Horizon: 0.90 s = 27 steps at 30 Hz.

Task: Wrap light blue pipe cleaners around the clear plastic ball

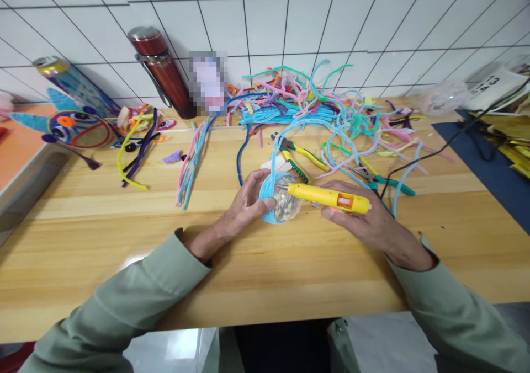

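My left hand (252, 199) grips a clear plastic cup (289, 202), which lies tipped on its side with light blue pipe cleaner (270, 196) wound around part of it. A loose strand of the same pipe cleaner runs up from the cup toward the pile behind. In my right hand (360, 218) is a yellow hot glue gun (327, 196), its metal nozzle at the edge of the blue windings. Whether the nozzle touches them I cannot tell. Beyond the cup lie yellow-and-green pliers (306, 155), with a second pair of pliers (385, 182) past my right hand.
A heap of colourful pipe cleaners (290, 111) lies against the tiled wall. A red-brown thermos (165, 75), a drink can (78, 86) and a decorated fish-like craft (78, 130) stand at left. The glue gun's black cord (439, 149) crosses the right side.
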### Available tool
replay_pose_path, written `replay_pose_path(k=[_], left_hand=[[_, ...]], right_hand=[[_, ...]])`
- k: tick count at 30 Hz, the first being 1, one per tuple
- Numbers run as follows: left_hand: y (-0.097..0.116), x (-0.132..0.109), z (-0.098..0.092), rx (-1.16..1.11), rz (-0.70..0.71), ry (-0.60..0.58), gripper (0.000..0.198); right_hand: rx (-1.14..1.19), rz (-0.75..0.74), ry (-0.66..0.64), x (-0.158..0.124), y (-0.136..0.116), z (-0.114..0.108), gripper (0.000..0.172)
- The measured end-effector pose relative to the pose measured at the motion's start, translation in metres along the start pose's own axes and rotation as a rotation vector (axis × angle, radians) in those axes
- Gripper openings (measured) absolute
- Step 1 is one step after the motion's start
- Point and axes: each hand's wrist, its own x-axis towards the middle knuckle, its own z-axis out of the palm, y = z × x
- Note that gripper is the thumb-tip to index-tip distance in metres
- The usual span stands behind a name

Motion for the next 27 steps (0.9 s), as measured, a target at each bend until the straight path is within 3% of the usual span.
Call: replay_pose_path(k=[8, 27], left_hand=[[-0.0035, 0.0011, -0.0017, -0.016, 0.028, -0.012, 0.062], [0.0011, 0.0013, 0.0008, 0.004, 0.022, -0.016, 0.062]], right_hand=[[0.014, -0.002, -0.015, -0.0009, 0.0016, -0.0015, 0.024], [0.01, -0.015, -0.02, 0.0021, -0.0028, 0.0018, 0.015]])
